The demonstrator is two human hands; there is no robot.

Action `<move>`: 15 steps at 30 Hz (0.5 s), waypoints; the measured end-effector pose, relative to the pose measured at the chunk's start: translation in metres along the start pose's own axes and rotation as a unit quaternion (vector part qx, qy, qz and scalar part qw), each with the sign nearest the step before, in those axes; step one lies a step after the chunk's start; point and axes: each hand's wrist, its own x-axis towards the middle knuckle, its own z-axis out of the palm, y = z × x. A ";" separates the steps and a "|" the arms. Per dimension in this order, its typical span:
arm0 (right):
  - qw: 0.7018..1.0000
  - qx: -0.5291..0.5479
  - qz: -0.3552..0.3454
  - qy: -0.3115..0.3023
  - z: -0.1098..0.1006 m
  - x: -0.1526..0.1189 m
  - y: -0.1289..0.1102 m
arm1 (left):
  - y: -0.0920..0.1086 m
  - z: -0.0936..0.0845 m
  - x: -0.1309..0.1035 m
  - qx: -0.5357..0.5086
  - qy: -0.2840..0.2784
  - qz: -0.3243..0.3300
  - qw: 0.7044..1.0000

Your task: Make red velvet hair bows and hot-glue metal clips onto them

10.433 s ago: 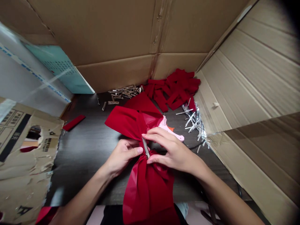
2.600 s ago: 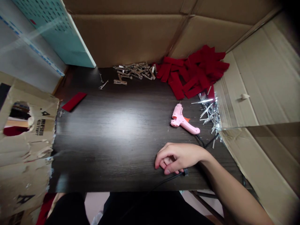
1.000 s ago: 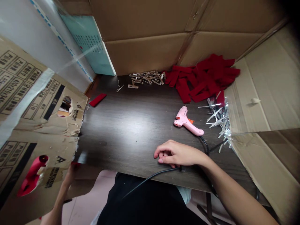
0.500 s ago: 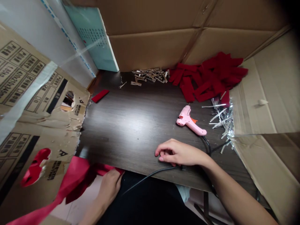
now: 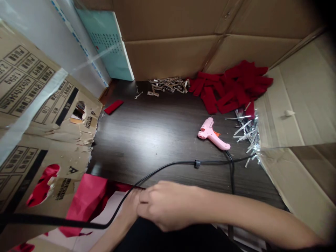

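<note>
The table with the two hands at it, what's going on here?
At the near edge of the dark table, the right hand meets the left hand beside red fabric; what they grip is hidden. A black cable loops past. The pink glue gun lies untouched, with metal clips, red strips and silvery strips beyond it.

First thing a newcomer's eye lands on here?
Probably the pink glue gun, lying right of centre on the dark tabletop, its orange trigger showing. Next, the heap of red fabric strips at the far right, against the cardboard, with metal clips to its left. Then the two hands, left and right, together at the near edge.
</note>
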 end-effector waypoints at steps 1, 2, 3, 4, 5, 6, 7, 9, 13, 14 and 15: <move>1.000 0.004 0.020 -0.012 0.011 0.003 -0.006 | -0.004 -0.001 -0.005 0.000 0.005 -0.004 1.000; 0.998 0.007 0.055 -0.018 0.023 0.005 -0.009 | -0.008 -0.002 -0.011 -0.001 0.010 -0.007 1.000; 0.995 0.002 0.097 -0.003 0.038 0.007 -0.010 | -0.012 -0.004 -0.016 -0.002 0.015 -0.010 1.000; 0.990 0.019 0.136 0.011 0.053 0.009 -0.007 | -0.016 -0.006 -0.021 -0.004 0.017 -0.010 1.000; 0.981 0.070 0.179 0.020 0.068 0.012 -0.003 | -0.020 -0.007 -0.026 -0.009 0.015 -0.004 1.000; 0.964 0.154 0.214 0.019 0.083 0.017 0.004 | -0.023 -0.008 -0.031 -0.019 0.017 0.004 1.000; 0.940 0.227 0.252 0.039 0.096 0.023 0.013 | -0.026 -0.008 -0.035 -0.032 0.025 0.008 0.999; 0.891 0.374 0.238 0.105 0.119 0.040 0.031 | -0.031 -0.005 -0.042 -0.057 0.071 0.001 0.996; 0.761 0.626 0.170 0.023 0.142 0.076 0.057 | -0.037 -0.002 -0.056 -0.065 0.127 -0.024 0.990; 0.757 0.633 0.160 0.013 0.145 0.083 0.059 | -0.041 -0.005 -0.060 -0.067 0.114 -0.018 0.991; 0.770 0.619 0.153 0.004 0.147 0.088 0.060 | -0.046 -0.008 -0.065 -0.071 0.099 -0.008 0.993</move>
